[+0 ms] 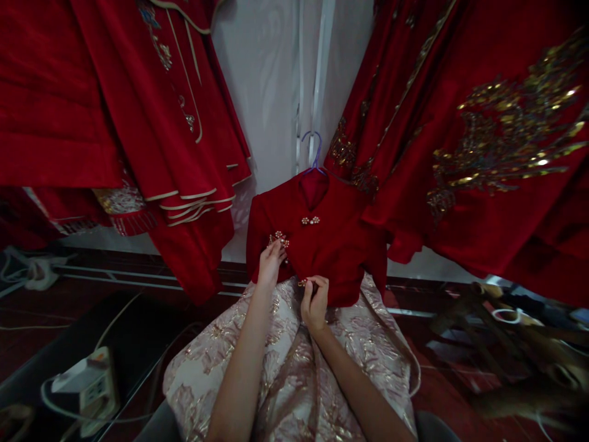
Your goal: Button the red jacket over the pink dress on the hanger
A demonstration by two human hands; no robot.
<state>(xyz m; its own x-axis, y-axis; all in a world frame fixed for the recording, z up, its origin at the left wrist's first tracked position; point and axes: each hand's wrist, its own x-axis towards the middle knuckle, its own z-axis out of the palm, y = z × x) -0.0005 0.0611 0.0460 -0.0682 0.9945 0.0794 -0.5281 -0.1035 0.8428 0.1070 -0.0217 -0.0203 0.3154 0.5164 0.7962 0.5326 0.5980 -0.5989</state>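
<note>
A short red jacket (338, 252) hangs on a purple hanger (315, 156) in front of me. My left hand (271, 263) pinches a pearl and gold flower ornament (278, 237) on the jacket's left side of the view. My right hand (315, 302) is closed at the jacket's lower front, fingertips pressed together beside a small gold fastening (302, 283); what lies between them is mostly hidden. A pearl flower clasp (310, 220) sits below the collar. Under the jacket spreads a pale skirt (294, 380) with a shiny pink and gold floral pattern.
Red garments (151, 123) with cream edging hang at left, and a red gown (497, 135) with gold sequins hangs at right. A power strip (97, 390) with cables lies on a dark surface at lower left. Blurred wooden pieces (501, 344) stand at lower right.
</note>
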